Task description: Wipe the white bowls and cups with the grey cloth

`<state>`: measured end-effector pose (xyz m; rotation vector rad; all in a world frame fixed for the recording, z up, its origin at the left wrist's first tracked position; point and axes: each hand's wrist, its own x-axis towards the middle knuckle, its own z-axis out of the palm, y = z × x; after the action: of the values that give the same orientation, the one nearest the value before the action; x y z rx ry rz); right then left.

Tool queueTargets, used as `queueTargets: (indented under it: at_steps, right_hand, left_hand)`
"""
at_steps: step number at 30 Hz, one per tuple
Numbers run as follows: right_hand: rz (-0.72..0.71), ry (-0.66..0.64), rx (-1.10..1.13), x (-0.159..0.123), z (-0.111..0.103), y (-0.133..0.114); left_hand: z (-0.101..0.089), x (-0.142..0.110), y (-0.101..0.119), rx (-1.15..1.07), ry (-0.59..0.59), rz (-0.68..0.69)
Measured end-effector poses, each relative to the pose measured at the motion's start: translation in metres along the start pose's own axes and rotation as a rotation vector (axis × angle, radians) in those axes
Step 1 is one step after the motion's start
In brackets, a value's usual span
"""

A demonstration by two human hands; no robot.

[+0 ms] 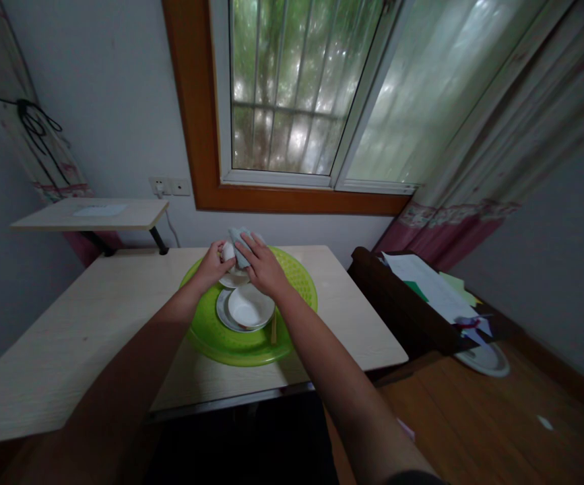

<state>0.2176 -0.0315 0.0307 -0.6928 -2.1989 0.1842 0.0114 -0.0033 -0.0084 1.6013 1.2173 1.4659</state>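
Observation:
My left hand (pixel 213 265) is closed around a small white cup (pixel 228 252), held above the far part of a round green tray (pixel 211 342). A pale blue-grey cloth (pixel 240 246) lies under the fingers of my right hand (pixel 264 266), pressed against the cup's side. Below the hands a white dish (pixel 234 278) is partly hidden. Nearer to me on the tray, a white bowl (pixel 251 306) sits on a plate (pixel 225 316). Chopsticks (pixel 274 330) rest to the right of the bowl, partly covered by my right forearm.
The tray stands on a light wooden table (pixel 120 316). A small raised shelf (pixel 64 217) with a paper on it is at the back left. Right of the table is a dark brown piece of furniture (pixel 387 296) with papers (pixel 423 279). A window (pixel 302 87) is behind.

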Motion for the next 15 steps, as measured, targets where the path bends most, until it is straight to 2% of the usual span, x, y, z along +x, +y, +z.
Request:
queueTargets:
  at_steps: [7, 15]
  right_hand:
    - [0.062, 0.079, -0.039, -0.004, 0.003, 0.008]
    - [0.027, 0.075, -0.061, -0.004, 0.002, 0.001]
  left_hand:
    - [-0.003, -0.001, 0.009, -0.15, 0.185, -0.102]
    - [-0.003, -0.003, 0.018, -0.275, 0.175, -0.202]
